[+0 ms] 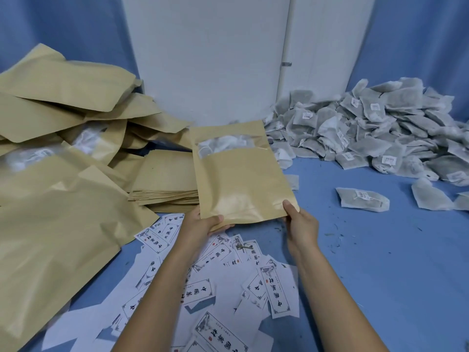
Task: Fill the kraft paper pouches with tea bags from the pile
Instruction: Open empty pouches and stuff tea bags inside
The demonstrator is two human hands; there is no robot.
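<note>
Huge heap of kraft pouches (50, 212) hogs your left, tea bag pile (368, 133) sits back right on the desk (380, 275), labels (228, 288) litter the space under your arms. Your left hand (200, 224) and right hand (302, 224) pinch one pouch (241, 179) by its bottom corners, fingers clamped, dead center.

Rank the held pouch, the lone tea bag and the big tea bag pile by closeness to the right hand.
1. Kraft pouch: gripped by the right hand at its lower corner.
2. Lone tea bag: lying just to the right.
3. Tea bag pile: far back right.
</note>
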